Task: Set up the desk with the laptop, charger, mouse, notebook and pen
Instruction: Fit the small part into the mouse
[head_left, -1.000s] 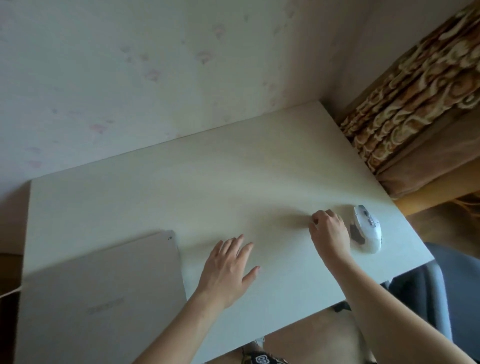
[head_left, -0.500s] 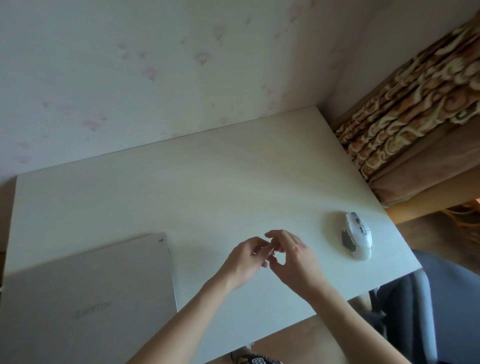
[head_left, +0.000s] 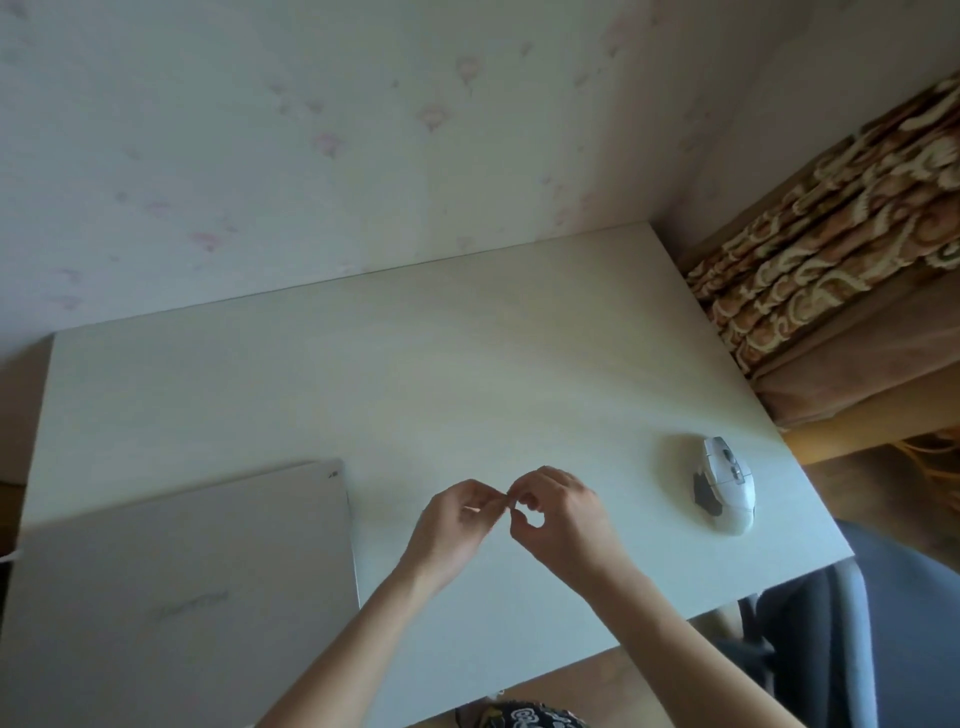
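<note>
Your left hand (head_left: 457, 525) and your right hand (head_left: 558, 514) are up over the middle of the desk (head_left: 415, 374), and their fingertips meet. The fingers on both hands are curled in, like a pinch, but you cannot tell if anything tiny is held between them. The laptop (head_left: 182, 597) lies shut on the desk at your left, near the front edge. The white mouse (head_left: 724, 483) sits on the desk at your right, well apart from your hands. A wall (head_left: 311, 130) stands behind the desk, and a curtain (head_left: 841, 244) hangs at the right
</note>
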